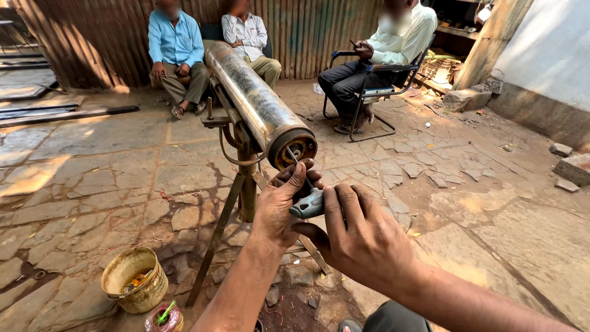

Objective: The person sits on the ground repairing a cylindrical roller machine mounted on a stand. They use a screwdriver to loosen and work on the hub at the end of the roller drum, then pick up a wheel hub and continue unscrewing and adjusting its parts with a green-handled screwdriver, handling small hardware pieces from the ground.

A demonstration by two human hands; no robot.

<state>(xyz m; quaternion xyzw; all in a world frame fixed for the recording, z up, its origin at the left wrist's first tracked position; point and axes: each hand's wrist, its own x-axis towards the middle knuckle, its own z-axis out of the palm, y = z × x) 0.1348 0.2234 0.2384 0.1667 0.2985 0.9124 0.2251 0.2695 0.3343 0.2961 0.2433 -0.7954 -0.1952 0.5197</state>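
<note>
At frame centre, left hand [278, 212] and right hand [362, 237] close fingers around a grey-handled screwdriver [305, 195], tip inside the steel cylinder [258, 101].

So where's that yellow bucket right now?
In the head view, the yellow bucket sits on the stone floor at lower left, left of the metal stand, with a small red spool just beside it.

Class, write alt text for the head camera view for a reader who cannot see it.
Both hands, left hand and right hand, hold a grey-handled screwdriver against the open end of a long steel cylinder on a metal stand. Three people sit behind.
</note>
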